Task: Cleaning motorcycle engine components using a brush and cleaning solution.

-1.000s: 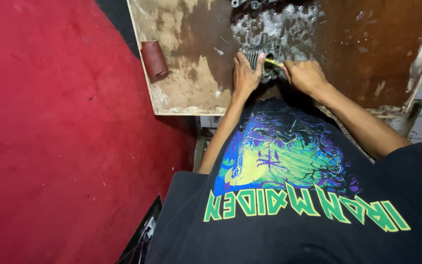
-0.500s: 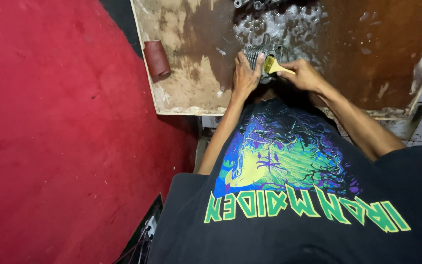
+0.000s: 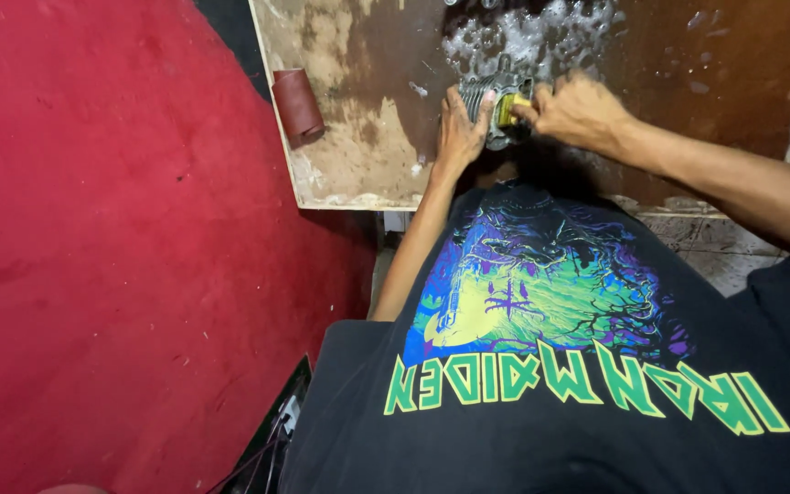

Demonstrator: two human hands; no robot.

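I see the finned cylinder [image 3: 494, 102] at top centre, on a wet, stained board [image 3: 358, 137]; its axis is unclear. Left hand [image 3: 461, 126] lies open against its side. Right hand [image 3: 576, 112] pinches a yellow brush [image 3: 507, 110], pointing left. Sandpaper roll [image 3: 297, 106] lies upper left; red floor [image 3: 121, 274] beside.

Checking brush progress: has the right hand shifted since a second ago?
Yes. The right hand moved slightly right, away from the left hand on the finned metal part.

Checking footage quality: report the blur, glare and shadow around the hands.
Head view: right hand slightly motion-blurred; left hand sharper on the finned metal part; wet foam glints; deep shadow on the board beneath the hands; wide-angle bending at edges.
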